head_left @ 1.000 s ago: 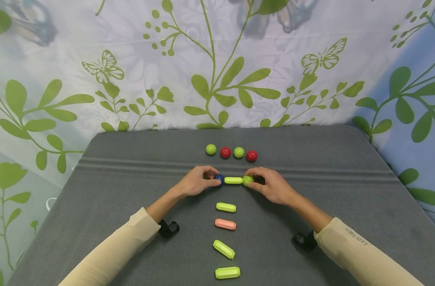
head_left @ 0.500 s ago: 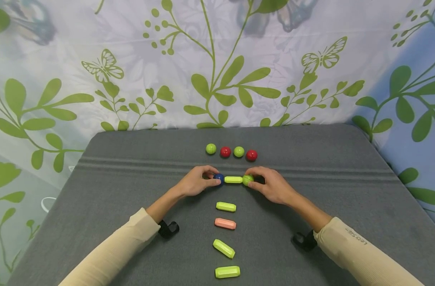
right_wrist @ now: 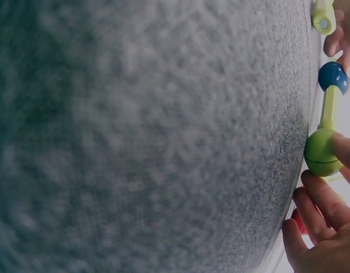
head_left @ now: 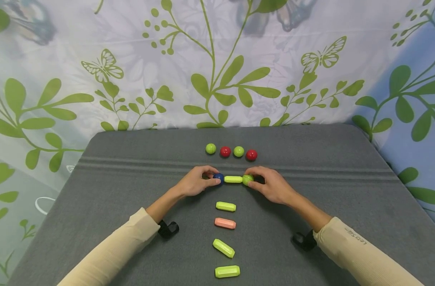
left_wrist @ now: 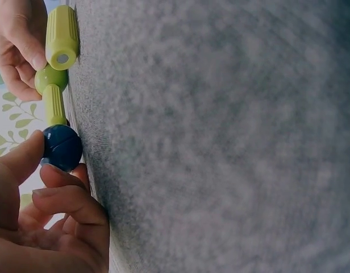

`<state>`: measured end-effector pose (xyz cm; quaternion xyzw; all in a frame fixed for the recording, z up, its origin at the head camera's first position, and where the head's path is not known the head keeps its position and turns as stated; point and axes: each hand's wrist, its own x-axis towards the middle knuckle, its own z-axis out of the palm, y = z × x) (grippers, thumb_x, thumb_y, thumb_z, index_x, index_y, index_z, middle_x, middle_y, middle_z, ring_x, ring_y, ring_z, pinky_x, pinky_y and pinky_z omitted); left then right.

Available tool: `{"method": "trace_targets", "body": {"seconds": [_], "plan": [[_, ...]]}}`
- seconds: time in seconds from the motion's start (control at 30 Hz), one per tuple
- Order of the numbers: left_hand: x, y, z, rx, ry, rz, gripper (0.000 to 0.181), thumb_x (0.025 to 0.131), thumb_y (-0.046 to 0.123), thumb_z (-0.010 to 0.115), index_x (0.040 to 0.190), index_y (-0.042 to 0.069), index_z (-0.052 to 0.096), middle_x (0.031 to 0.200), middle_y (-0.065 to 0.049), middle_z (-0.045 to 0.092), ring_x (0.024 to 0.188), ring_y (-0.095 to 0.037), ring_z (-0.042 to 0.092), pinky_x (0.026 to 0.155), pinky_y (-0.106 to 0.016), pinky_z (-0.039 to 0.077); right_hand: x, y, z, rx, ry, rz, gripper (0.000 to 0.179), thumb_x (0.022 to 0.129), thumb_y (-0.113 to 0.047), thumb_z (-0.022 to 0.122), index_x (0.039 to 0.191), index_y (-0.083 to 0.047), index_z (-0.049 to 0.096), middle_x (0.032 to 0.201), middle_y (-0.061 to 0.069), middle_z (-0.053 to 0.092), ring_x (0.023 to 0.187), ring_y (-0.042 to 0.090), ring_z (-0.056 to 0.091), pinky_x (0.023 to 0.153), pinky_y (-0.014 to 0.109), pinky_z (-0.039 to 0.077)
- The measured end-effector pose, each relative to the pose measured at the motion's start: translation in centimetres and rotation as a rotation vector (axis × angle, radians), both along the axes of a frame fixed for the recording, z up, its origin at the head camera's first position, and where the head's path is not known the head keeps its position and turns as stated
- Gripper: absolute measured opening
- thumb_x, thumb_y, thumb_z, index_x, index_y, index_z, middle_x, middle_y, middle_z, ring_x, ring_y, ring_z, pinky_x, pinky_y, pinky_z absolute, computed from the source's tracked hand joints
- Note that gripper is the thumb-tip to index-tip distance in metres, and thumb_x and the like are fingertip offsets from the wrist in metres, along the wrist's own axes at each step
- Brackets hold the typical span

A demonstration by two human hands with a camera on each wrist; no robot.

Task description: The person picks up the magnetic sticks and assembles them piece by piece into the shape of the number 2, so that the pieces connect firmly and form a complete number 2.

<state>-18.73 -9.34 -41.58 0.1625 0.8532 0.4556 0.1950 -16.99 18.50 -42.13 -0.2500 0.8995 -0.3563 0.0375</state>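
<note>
My left hand point(head_left: 197, 182) pinches a dark blue ball point(left_wrist: 62, 149) between thumb and fingers. A green ball point(right_wrist: 323, 152) is pinched the same way by my right hand point(head_left: 271, 185). Between the two balls lies a ribbed yellow-green rod point(head_left: 233, 179), touching a ball at each end, so the three form one straight row on the grey table. Closer to me lies another yellow-green rod point(head_left: 226, 206), whose end in the left wrist view has a round silver spot. Fingers cover part of each ball.
Beyond the hands, two green balls point(head_left: 210, 148) and two red balls point(head_left: 225, 151) sit in a row. Nearer me are a pink rod point(head_left: 225, 223), a slanted yellow-green rod point(head_left: 223, 248) and a further yellow-green rod point(head_left: 227, 271). A patterned cloth point(head_left: 217, 63) hangs behind the grey table point(head_left: 131, 151).
</note>
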Motion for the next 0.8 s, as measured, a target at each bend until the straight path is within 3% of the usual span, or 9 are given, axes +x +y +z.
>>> {"method": "trace_targets", "body": {"seconds": [0.27, 0.43, 0.6, 0.8], "plan": [[0.1, 0.0, 0.1, 0.005, -0.007, 0.005, 0.037, 0.096, 0.02, 0.068, 0.128, 0.003, 0.062, 0.104, -0.009, 0.06, 0.077, -0.017, 0.056, 0.066, -0.029, 0.049, 0.1, 0.0, 0.0, -0.006, -0.001, -0.012, 0.029, 0.093, -0.012, 0.07, 0.122, -0.007, 0.066, 0.114, 0.006, 0.065, 0.104, 0.025, 0.059, 0.09, 0.051, 0.044], [0.1, 0.2, 0.0, 0.011, -0.015, 0.003, 0.037, 0.096, 0.02, 0.068, 0.128, 0.003, 0.062, 0.105, -0.009, 0.06, 0.077, -0.018, 0.056, 0.065, -0.028, 0.049, 0.5, 0.1, 0.5, -0.043, 0.038, -0.064, 0.033, 0.092, -0.013, 0.071, 0.124, -0.004, 0.066, 0.115, 0.01, 0.065, 0.106, 0.03, 0.058, 0.089, 0.054, 0.043], [0.1, 0.1, 0.0, 0.018, -0.013, 0.007, 0.036, 0.096, 0.019, 0.068, 0.128, 0.003, 0.062, 0.106, -0.01, 0.061, 0.076, -0.018, 0.056, 0.064, -0.029, 0.049, 1.3, -0.5, 1.5, -0.116, 0.075, -0.113, 0.027, 0.09, -0.011, 0.074, 0.116, -0.005, 0.069, 0.103, 0.008, 0.065, 0.099, 0.028, 0.058, 0.083, 0.052, 0.044], [0.1, 0.1, -0.3, 0.015, -0.01, 0.016, 0.036, 0.095, 0.02, 0.069, 0.127, 0.004, 0.063, 0.105, -0.01, 0.061, 0.075, -0.018, 0.057, 0.064, -0.028, 0.049, 2.8, -2.1, 1.4, -0.179, 0.01, -0.023, 0.017, 0.088, -0.01, 0.075, 0.104, -0.008, 0.071, 0.092, -0.006, 0.063, 0.086, 0.013, 0.059, 0.079, 0.043, 0.049]]}}
